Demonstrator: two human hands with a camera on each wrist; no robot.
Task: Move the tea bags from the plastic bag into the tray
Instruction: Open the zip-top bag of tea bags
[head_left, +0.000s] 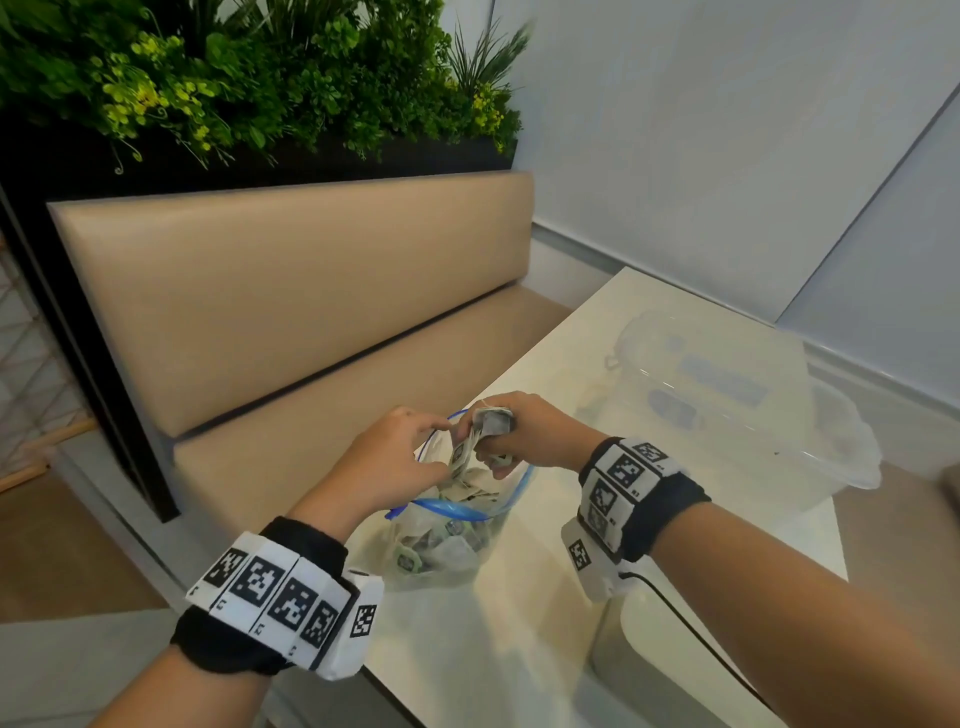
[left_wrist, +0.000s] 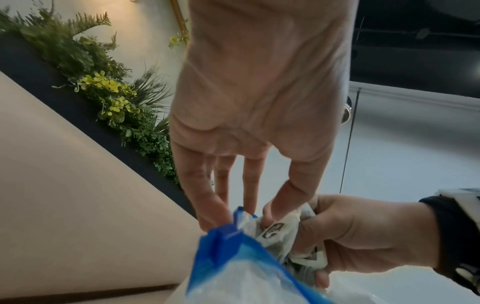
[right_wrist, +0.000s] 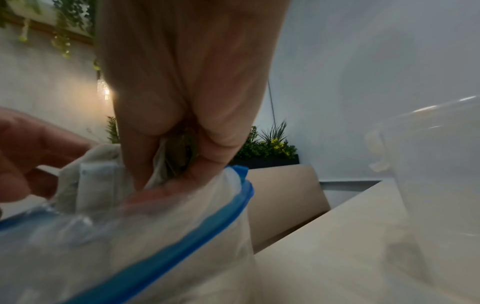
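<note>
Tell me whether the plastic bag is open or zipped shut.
Open. The plastic bag has its blue zip rim spread in a loop, and the right hand lifts tea bags through it.

A long bench upholstered in smooth tan leatherette (head_left: 291, 306) runs along the left side of the room, its padded backrest rising to a black planter ledge (head_left: 322, 156) packed with dense green foliage and small yellow blooms (head_left: 249, 67). A glossy cream-white tabletop (head_left: 545, 613) stands just in front of the seat. Pale blue-grey wall panels (head_left: 727, 130) fill the right side, edged below by a white skirting board (head_left: 883, 379). Light wood-toned flooring (head_left: 62, 545) shows at lower left.
</note>
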